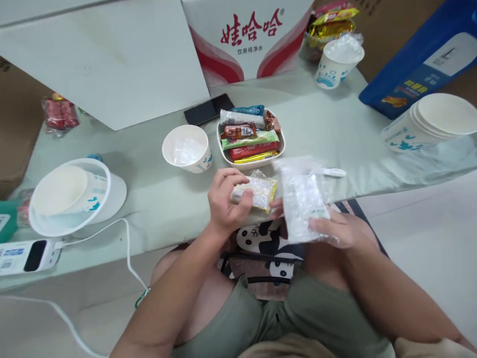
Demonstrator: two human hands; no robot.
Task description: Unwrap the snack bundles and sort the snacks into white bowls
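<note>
The left hand (pixel 223 201) has its grip curled around a small snack packet (pixel 257 191) with a clear wrapper and a yellow edge, thumb on the near face and fingers wrapped over the end, holding it just above the front edge of the worktop (pixel 335 134). The right hand (pixel 341 231) pinches the lower end of a clear plastic bag (pixel 301 199), thumb on top, and the bag stands tilted upward beside the packet, the two almost touching. Both hover over the person's lap, where a panda-print cloth (pixel 261 238) shows between the forearms. Just beyond the hands sits a white square dish (pixel 278 149) filled with wrapped snack bars, and to its left a paper cup (pixel 186 149) with a clear bag inside. A dark phone (pixel 206 110) lies behind the dish. Farther left a white bowl (pixel 70 196) rests in a clear lid, with a power strip (pixel 26 256) near the worktop's corner. To the right is a stack of paper cups (pixel 428 124) on its side.
</note>
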